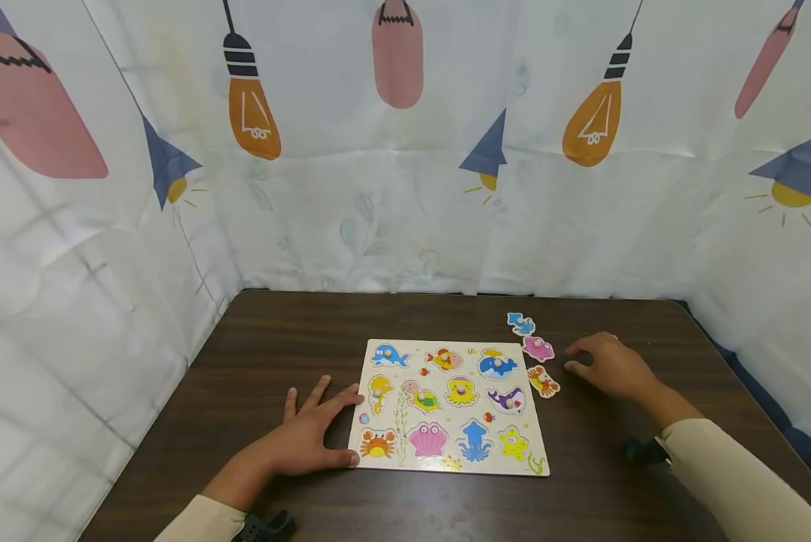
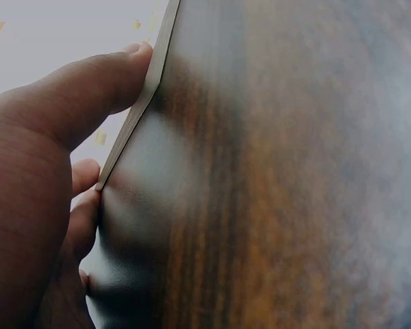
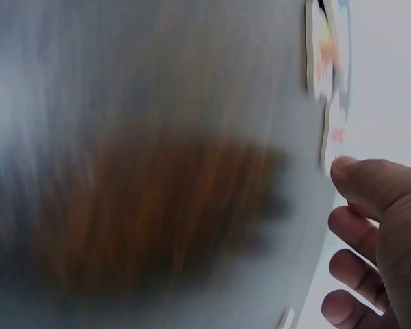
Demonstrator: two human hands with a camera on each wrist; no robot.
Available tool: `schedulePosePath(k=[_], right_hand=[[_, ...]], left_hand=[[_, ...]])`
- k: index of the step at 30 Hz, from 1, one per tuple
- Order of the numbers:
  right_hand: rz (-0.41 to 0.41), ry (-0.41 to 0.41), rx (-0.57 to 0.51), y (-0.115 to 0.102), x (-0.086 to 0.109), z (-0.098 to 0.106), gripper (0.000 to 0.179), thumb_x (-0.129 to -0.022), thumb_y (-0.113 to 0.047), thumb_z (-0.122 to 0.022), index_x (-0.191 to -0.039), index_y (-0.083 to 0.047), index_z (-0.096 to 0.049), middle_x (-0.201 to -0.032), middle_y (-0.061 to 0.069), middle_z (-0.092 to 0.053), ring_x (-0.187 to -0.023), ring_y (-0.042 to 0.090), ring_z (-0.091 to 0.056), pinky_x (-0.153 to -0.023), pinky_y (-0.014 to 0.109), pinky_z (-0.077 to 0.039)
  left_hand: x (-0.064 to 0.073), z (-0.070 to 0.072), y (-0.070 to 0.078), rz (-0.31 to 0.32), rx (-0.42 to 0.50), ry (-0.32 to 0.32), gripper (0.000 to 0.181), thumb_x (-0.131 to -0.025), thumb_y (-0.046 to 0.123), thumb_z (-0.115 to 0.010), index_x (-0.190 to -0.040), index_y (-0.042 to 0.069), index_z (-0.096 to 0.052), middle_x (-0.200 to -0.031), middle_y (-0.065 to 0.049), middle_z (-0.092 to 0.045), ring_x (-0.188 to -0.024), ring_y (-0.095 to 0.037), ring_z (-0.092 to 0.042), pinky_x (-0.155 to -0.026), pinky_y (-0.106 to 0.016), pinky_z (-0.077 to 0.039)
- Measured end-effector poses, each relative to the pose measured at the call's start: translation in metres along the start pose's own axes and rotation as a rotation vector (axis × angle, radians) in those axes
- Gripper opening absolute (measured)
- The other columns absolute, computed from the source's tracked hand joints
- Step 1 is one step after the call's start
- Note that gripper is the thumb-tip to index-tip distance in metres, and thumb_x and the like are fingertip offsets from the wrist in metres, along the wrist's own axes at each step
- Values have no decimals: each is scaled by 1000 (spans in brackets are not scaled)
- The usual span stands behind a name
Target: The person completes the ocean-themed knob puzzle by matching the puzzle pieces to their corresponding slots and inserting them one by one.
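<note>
A wooden puzzle board [image 1: 451, 346] with sea-animal pictures lies flat on the dark table. My left hand [image 1: 303, 438] spreads its fingers at the board's left side, thumb and index fingertip against the edge. In the left wrist view, the thumb [image 2: 116, 79] presses along the board's rim. To the right of the board lie three loose pieces: a blue one [image 1: 522, 325], a pink one [image 1: 538, 348] and an orange crab-like one [image 1: 544, 382]. My right hand [image 1: 611, 366] hovers just right of them, fingers loosely bent, holding nothing.
The brown wooden table [image 1: 310, 316] stretches around the board. White curtains [image 1: 405, 226] with printed lamps and pencils hang behind and at the sides. Dark wrist straps [image 1: 266, 527] sit at both cuffs.
</note>
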State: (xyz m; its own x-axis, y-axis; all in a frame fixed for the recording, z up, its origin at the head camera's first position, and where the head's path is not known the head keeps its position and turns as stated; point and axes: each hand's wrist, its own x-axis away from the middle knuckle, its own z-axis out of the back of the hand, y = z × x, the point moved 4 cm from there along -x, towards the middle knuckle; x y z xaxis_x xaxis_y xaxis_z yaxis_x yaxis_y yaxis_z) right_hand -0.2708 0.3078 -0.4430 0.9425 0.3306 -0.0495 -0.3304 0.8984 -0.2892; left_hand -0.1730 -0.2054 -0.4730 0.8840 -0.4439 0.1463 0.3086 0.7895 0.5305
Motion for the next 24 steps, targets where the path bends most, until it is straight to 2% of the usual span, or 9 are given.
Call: schedulePosePath(k=[7,11,19,24], right_hand=[[58,-10,-19,-36,3,-8,18,-89,-28,-81,-102,-15,-78,-98,-3,-70,-96,23,-62,-83,51,-56],[52,-30,-14,-49,3,-14,15,-89,-31,-81,-99,-19,-78,-93,-7,-66,-92,19,-57,-77,45,-55],[10,-72,-5,-56,4,-21,8,-89,-28,-81,-96,-25,-78,-95,-5,-62,-87,16,-52,-68,37,-51],[20,-52,5,-59,6,-20,6,-89,-24,-82,-95,-24,-79,-92,-6,-61,-85,16,-52,-68,36,-51]], left_hand=[[0,0,0,0,-6,5,90,-78,70,-76,-154,32,-44,-167,7,-28,-155,-40,-1,-109,-75,15],[0,1,0,2,-2,4,90,-78,69,-76,-154,32,-45,-167,6,-28,-155,-40,-1,-109,-74,15],[1,2,1,-1,8,1,90,-79,68,-77,-154,30,-44,-167,5,-28,-155,-40,-1,-108,-75,15],[1,2,1,2,-1,2,91,-79,69,-76,-155,31,-44,-167,6,-28,-156,-40,-1,-109,-75,15]])
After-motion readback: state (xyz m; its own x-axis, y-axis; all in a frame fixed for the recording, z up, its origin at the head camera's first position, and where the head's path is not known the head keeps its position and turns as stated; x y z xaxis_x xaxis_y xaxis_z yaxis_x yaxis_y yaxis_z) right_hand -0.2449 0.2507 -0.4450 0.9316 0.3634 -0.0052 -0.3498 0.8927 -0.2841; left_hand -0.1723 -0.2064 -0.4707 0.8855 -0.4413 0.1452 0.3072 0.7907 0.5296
